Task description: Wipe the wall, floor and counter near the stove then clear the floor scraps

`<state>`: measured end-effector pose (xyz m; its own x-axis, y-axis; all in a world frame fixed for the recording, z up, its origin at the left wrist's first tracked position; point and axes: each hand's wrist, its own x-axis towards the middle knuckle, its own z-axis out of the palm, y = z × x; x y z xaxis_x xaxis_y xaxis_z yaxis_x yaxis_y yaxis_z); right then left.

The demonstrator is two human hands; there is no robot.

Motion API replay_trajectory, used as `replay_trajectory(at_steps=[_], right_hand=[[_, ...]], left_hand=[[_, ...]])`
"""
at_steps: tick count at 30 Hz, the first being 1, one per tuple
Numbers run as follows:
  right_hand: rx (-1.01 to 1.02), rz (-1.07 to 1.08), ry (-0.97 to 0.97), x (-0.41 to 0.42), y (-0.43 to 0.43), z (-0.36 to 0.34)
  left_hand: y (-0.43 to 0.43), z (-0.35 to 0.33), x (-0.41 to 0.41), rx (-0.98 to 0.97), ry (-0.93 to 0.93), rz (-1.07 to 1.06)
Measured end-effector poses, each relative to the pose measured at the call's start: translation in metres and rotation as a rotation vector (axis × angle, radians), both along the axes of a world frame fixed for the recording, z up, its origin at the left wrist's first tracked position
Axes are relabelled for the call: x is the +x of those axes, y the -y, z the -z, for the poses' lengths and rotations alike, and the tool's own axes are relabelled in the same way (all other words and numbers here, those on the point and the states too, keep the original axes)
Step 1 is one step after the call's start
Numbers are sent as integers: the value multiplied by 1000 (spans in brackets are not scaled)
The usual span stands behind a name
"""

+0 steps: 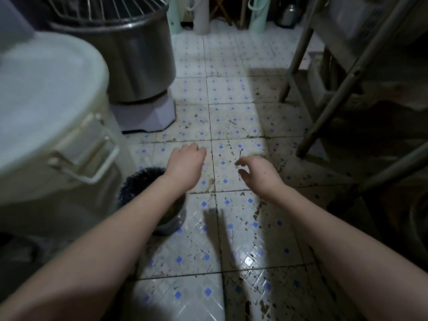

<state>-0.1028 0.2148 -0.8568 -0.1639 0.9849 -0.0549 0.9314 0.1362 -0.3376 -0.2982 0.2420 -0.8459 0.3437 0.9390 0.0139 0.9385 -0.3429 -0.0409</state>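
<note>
Low over the speckled floor [231, 117], beside a lined bin [143, 176]: right hand [257, 173] hovers w/ thumb & forefinger parted, holding nothing, prob. lining up on scraps [240, 154] just ahead; left hand [187, 163] knuckles-up, fingers hidden, grip can't be told.

Two arms on my feed now, both running in from the bottom edge. The left forearm [129, 223] is bare along its whole visible length, and the right forearm [335, 228] is bare as well, as are both wrists. The forearms look smooth and rounded, narrowing toward the wrists. Of the left hand [185, 163] I get only the smooth back and the rounded knuckles. On the right hand [259, 172] the fingertips [236, 163] look darkened; grime or shadow, I cannot tell. There is one small dark speck [264, 174] on its back.
</note>
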Motion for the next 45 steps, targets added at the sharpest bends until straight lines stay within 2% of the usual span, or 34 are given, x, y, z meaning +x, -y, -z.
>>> replay_trajectory(at_steps=[7,11,20,26,31,35,40,45], right_hand=[[-39,49,44,-15,4,-144],[-68,-9,82,-24,15,-236],[-28,-51,134,-38,44,-444],[60,-22,138,-47,38,-557],[157,-40,128,-63,19,-613],[208,-116,103,-80,1,-634],[230,-283,82,-102,-25,-642],[285,-539,118,-141,-49,-661]], left_hand=[[-3,-146,-21,-89,-9,-56],[8,-244,-26,-101,-36,-57],[38,-469,-70,-29,-66,-97],[47,-579,-117,15,-14,-161],[53,-632,-145,92,-29,-218],[60,-648,-153,101,-36,-292],[75,-661,-163,90,-55,-481],[115,-680,-185,132,12,-709]])
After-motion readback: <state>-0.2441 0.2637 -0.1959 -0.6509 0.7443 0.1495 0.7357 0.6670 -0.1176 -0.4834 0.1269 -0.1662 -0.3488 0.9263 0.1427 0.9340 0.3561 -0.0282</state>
